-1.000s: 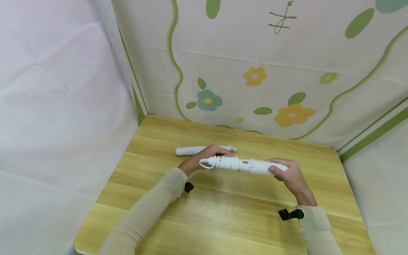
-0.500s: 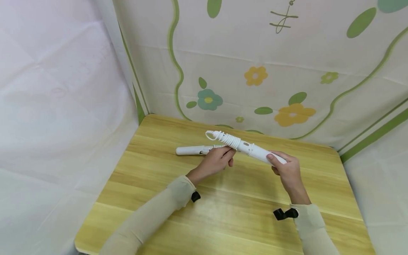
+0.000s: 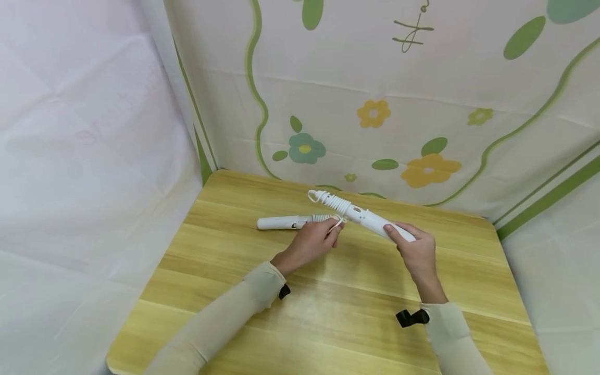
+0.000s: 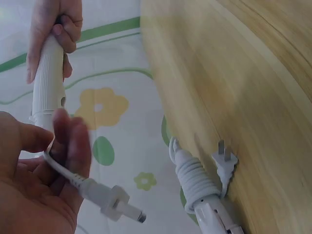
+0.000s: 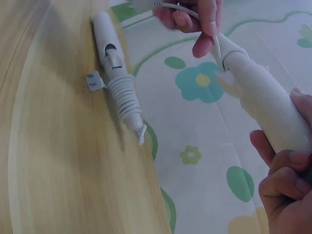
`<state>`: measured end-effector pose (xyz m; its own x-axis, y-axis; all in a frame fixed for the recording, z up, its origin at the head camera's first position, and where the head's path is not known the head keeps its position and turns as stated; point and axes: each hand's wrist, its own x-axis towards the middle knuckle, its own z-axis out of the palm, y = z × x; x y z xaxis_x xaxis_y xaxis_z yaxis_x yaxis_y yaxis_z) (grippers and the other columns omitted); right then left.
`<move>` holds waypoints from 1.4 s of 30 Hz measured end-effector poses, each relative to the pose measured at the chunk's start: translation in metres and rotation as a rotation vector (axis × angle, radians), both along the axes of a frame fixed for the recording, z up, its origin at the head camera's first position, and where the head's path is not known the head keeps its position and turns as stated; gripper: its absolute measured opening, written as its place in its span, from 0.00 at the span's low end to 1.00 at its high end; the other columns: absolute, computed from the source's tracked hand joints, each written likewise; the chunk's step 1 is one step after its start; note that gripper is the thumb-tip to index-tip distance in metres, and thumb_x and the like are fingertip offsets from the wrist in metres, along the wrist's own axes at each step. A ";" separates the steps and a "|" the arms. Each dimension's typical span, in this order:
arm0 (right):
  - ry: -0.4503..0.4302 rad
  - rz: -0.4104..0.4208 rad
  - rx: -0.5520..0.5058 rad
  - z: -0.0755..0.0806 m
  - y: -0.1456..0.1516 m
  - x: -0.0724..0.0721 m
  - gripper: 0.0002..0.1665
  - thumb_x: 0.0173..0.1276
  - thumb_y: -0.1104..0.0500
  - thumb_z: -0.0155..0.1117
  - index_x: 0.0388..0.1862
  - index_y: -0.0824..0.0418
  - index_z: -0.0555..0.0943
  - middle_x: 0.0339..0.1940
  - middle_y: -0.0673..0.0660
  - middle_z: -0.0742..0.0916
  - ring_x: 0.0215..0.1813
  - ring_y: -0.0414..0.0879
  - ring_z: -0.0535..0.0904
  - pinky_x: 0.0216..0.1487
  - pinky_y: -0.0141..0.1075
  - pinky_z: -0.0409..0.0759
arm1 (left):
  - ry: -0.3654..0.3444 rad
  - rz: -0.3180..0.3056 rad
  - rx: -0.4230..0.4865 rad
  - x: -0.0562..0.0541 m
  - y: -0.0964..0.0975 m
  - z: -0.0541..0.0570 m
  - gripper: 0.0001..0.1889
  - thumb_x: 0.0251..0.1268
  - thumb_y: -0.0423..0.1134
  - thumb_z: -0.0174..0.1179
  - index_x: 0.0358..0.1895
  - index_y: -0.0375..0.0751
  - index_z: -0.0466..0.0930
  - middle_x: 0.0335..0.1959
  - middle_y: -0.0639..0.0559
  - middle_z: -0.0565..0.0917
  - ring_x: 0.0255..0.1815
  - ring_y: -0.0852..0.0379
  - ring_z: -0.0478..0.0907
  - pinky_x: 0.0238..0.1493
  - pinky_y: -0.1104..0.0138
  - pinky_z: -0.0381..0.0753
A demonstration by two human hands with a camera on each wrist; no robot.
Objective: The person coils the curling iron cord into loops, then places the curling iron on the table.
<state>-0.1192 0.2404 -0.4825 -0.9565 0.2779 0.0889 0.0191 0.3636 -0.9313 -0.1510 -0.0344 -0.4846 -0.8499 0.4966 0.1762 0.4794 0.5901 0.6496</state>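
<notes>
A white hair iron [image 3: 375, 222] is held above the table by my right hand [image 3: 419, 252], whose fingers and thumb wrap its smooth end. It tilts, its far end raised, and white cord is wound in several turns round that end. My left hand [image 3: 311, 240], just below the coils, pinches the loose cord [image 4: 63, 170] of this iron. From those fingers hangs the cord's white plug [image 4: 105, 200]. A second white hair iron [image 3: 278, 223] lies behind my left hand, partly hidden by it in the head view. Its cord is coiled too, with its plug [image 5: 95, 82] beside it.
The wooden table [image 3: 300, 333] reaches back to a white cloth backdrop [image 3: 328, 94] printed with flowers. Another white cloth [image 3: 94, 182] hangs along the left side. Black wrist cameras [image 3: 412, 317] stick out from both sleeves.
The held iron has gone from level to tilted, its coiled end rising away from me. My left hand has come out from behind it to below the coils, with the cord now showing in its fingers.
</notes>
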 end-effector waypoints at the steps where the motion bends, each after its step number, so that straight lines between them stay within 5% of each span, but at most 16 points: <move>1: -0.002 -0.010 0.024 -0.001 0.000 0.000 0.24 0.69 0.49 0.82 0.53 0.67 0.92 0.35 0.44 0.91 0.27 0.38 0.77 0.25 0.29 0.78 | 0.000 -0.009 -0.012 0.000 -0.001 0.000 0.18 0.93 0.44 0.46 0.40 0.46 0.82 0.28 0.60 0.86 0.27 0.67 0.78 0.30 0.71 0.74; 6: -0.005 -0.063 0.125 -0.008 0.001 -0.001 0.25 0.69 0.46 0.82 0.53 0.65 0.93 0.48 0.65 0.93 0.31 0.37 0.80 0.28 0.29 0.79 | -0.055 -0.069 -0.003 0.000 -0.006 0.001 0.15 0.92 0.46 0.50 0.41 0.48 0.82 0.29 0.61 0.84 0.28 0.67 0.76 0.30 0.71 0.73; 10: -0.012 -0.038 0.192 -0.013 0.005 -0.001 0.25 0.70 0.45 0.81 0.53 0.64 0.93 0.52 0.69 0.93 0.33 0.38 0.80 0.30 0.30 0.79 | -0.077 -0.124 0.012 -0.003 -0.015 0.002 0.14 0.91 0.46 0.51 0.46 0.45 0.83 0.28 0.60 0.81 0.24 0.67 0.70 0.30 0.71 0.71; 16: -0.039 0.147 0.301 -0.017 0.013 0.002 0.25 0.72 0.43 0.79 0.53 0.63 0.93 0.52 0.67 0.93 0.36 0.42 0.83 0.34 0.32 0.80 | 0.088 -0.181 -0.082 -0.012 -0.033 0.011 0.11 0.89 0.45 0.56 0.50 0.47 0.87 0.32 0.59 0.83 0.30 0.62 0.74 0.40 0.65 0.73; 21: -0.109 0.319 0.310 -0.016 0.020 0.005 0.25 0.74 0.45 0.78 0.57 0.63 0.92 0.58 0.66 0.92 0.51 0.46 0.87 0.44 0.32 0.84 | 0.185 -0.220 -0.153 -0.021 -0.043 0.015 0.12 0.89 0.49 0.55 0.55 0.55 0.89 0.50 0.61 0.88 0.54 0.59 0.83 0.60 0.53 0.76; 24: -0.146 0.407 0.270 -0.014 0.024 0.007 0.23 0.75 0.48 0.77 0.58 0.64 0.92 0.59 0.67 0.92 0.48 0.45 0.85 0.42 0.33 0.83 | 0.149 -0.266 -0.117 -0.026 -0.046 0.014 0.13 0.89 0.49 0.54 0.56 0.56 0.89 0.54 0.61 0.87 0.60 0.57 0.81 0.66 0.50 0.74; 28: -0.140 0.498 0.238 -0.012 0.028 0.011 0.17 0.75 0.54 0.76 0.56 0.64 0.92 0.54 0.65 0.92 0.39 0.42 0.81 0.36 0.34 0.80 | 0.078 -0.367 -0.024 -0.031 -0.049 0.011 0.11 0.87 0.46 0.57 0.55 0.52 0.89 0.53 0.58 0.86 0.57 0.58 0.79 0.67 0.53 0.75; 33: -0.091 0.568 0.190 -0.008 0.033 0.014 0.12 0.72 0.62 0.77 0.51 0.66 0.93 0.40 0.53 0.92 0.29 0.37 0.76 0.28 0.32 0.77 | -0.106 -0.476 0.055 -0.035 -0.050 0.008 0.12 0.87 0.44 0.58 0.55 0.48 0.90 0.53 0.56 0.86 0.54 0.62 0.80 0.59 0.65 0.81; 38: -0.013 0.630 0.073 -0.006 0.034 0.016 0.09 0.71 0.70 0.73 0.48 0.69 0.92 0.33 0.43 0.90 0.23 0.33 0.73 0.21 0.32 0.73 | -0.234 -0.483 0.131 -0.035 -0.049 0.007 0.12 0.86 0.44 0.59 0.57 0.48 0.90 0.54 0.54 0.89 0.56 0.62 0.82 0.60 0.63 0.83; 42: 0.036 0.634 -0.033 -0.005 0.034 0.017 0.14 0.73 0.73 0.70 0.49 0.59 0.94 0.38 0.42 0.93 0.23 0.33 0.73 0.18 0.33 0.70 | -0.286 -0.452 0.226 -0.032 -0.047 0.002 0.12 0.86 0.41 0.60 0.58 0.45 0.91 0.56 0.50 0.90 0.56 0.59 0.84 0.59 0.56 0.84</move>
